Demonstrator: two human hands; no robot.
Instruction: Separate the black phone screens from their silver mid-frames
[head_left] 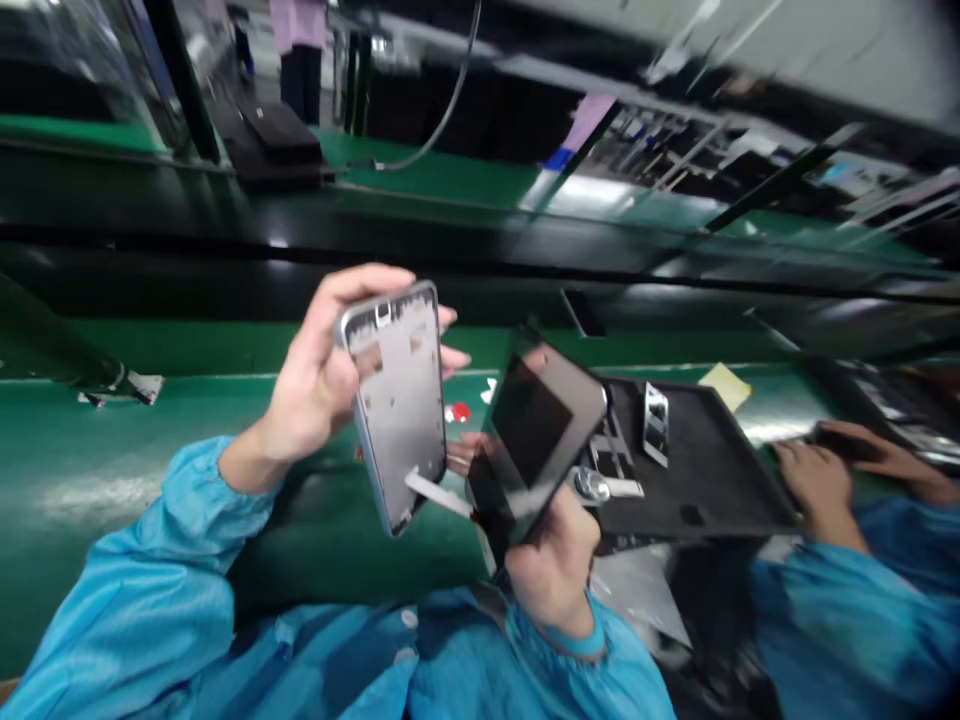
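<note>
My left hand (311, 385) is wrapped round the edges of a phone frame (401, 425), which is upright with its bare grey inner side towards me. In my right hand (555, 565) is a flat dark phone panel (536, 415) with a greyish border, tilted and smeared by motion. I cannot tell whether it is a screen or a back cover. A white strip (442, 495) reaches from beside the panel to the lower end of the frame. Whether it joins the two is unclear. The two parts are held close side by side over the green table (315, 560).
To the right, a black tray (705, 460) holds a small phone part (655, 425) and a round silvery item (590, 485). Yellow paper (724, 387) lies behind it. A co-worker's hands (817, 480) are at far right. A dark ledge (480, 270) runs across behind.
</note>
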